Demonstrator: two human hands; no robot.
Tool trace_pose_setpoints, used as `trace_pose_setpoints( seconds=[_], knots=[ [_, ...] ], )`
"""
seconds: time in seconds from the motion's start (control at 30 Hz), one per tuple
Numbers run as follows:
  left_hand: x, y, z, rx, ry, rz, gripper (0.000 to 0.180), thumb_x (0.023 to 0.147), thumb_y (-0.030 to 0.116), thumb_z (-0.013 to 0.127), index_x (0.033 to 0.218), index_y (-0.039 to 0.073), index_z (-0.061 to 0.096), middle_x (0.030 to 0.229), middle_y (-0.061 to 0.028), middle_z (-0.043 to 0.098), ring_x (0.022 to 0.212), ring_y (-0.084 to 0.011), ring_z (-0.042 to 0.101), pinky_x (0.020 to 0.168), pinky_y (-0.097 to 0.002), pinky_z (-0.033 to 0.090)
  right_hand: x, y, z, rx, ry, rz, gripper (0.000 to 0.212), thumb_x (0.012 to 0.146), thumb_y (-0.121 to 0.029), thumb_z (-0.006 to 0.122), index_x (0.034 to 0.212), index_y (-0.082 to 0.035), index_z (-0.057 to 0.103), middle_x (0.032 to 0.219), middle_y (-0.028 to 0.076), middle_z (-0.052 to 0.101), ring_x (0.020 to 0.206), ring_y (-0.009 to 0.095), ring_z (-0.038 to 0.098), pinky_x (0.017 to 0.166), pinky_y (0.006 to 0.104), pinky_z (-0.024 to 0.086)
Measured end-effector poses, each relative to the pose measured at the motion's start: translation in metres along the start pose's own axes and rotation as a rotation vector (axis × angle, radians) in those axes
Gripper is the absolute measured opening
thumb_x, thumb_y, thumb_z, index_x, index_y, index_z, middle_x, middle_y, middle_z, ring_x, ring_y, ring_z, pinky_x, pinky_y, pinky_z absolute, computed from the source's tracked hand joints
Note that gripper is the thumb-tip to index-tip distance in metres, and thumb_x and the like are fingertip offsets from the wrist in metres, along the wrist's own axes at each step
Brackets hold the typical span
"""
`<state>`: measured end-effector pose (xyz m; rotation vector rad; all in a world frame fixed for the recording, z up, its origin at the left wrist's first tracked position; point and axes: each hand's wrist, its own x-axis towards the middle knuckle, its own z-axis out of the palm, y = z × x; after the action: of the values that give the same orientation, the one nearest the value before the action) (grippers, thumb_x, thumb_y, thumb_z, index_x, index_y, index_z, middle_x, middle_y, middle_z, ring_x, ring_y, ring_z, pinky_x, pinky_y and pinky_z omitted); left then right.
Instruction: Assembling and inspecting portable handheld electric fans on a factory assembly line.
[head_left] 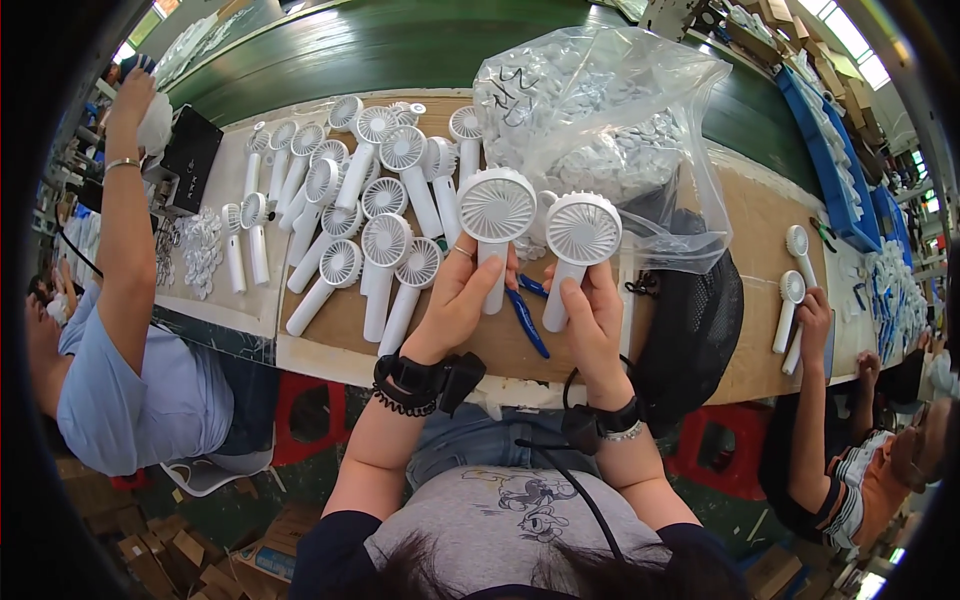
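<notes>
My left hand (468, 290) is closed round the handle of a white handheld fan (497, 206), its round grille turned up toward me. In my right hand (592, 310) is a second white handheld fan (583, 228), gripped by its handle and held beside the first, heads nearly level. Beneath them on the table lies a pair of blue-handled pliers (528, 325), partly covered by the fans and hands. Left of my hands, many like fans (386, 240) are heaped with their handles pointing mostly toward me.
A clear plastic bag of small white parts (620, 150) stands behind my hands. A black mesh bag (695, 335) sits to the right. Beyond runs a green conveyor belt (400, 55). Co-workers sit at both sides; one's hand (815, 315) is by fans at right. Small white pieces (203, 250) lie left.
</notes>
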<state>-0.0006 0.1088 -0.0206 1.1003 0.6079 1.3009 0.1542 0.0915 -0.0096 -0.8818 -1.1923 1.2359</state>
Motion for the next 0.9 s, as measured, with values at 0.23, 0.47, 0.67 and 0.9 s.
trace_pose_setpoints(
  seconds=[0.23, 0.47, 0.67, 0.9],
  knots=[
    [0.0006, -0.0003, 0.0002, 0.008, -0.008, 0.007, 0.028, 0.088, 0.011, 0.040, 0.115, 0.001, 0.039, 0.090, -0.0043, 0.049, 0.077, -0.0092, 0.046, 0.072, -0.0244, 0.041, 0.0000, -0.0002, -0.0009, -0.008, 0.001, -0.024, 0.034, 0.085, -0.007, 0.042, 0.118, 0.002, 0.039, 0.096, 0.007, 0.052, 0.085, 0.010, 0.049, 0.078, 0.0241, 0.039],
    [0.0001, 0.0005, -0.0003, -0.009, 0.020, -0.021, 0.025, 0.088, 0.011, 0.040, 0.111, 0.001, 0.042, 0.088, -0.0045, 0.050, 0.074, -0.0090, 0.047, 0.069, -0.0236, 0.041, 0.0003, 0.0011, 0.0005, 0.025, 0.004, -0.016, 0.033, 0.085, -0.007, 0.042, 0.117, 0.002, 0.040, 0.095, 0.006, 0.053, 0.083, 0.010, 0.049, 0.076, 0.0237, 0.040],
    [-0.0002, -0.0002, 0.0000, -0.017, 0.039, -0.036, 0.021, 0.088, 0.012, 0.041, 0.107, 0.002, 0.044, 0.086, -0.0043, 0.050, 0.072, -0.0085, 0.046, 0.067, -0.0224, 0.041, -0.0004, -0.0007, -0.0003, 0.069, 0.057, 0.017, 0.028, 0.085, -0.009, 0.043, 0.111, 0.002, 0.045, 0.090, 0.006, 0.054, 0.080, 0.010, 0.049, 0.074, 0.0234, 0.040],
    [-0.0007, 0.0014, 0.0000, -0.018, 0.044, -0.055, 0.021, 0.088, 0.013, 0.042, 0.105, 0.002, 0.045, 0.083, -0.0031, 0.050, 0.070, -0.0077, 0.046, 0.065, -0.0218, 0.040, -0.0004, -0.0006, 0.0003, 0.092, 0.073, 0.012, 0.025, 0.085, -0.009, 0.044, 0.107, 0.002, 0.048, 0.087, 0.006, 0.054, 0.077, 0.010, 0.049, 0.072, 0.0231, 0.039]
  ],
)
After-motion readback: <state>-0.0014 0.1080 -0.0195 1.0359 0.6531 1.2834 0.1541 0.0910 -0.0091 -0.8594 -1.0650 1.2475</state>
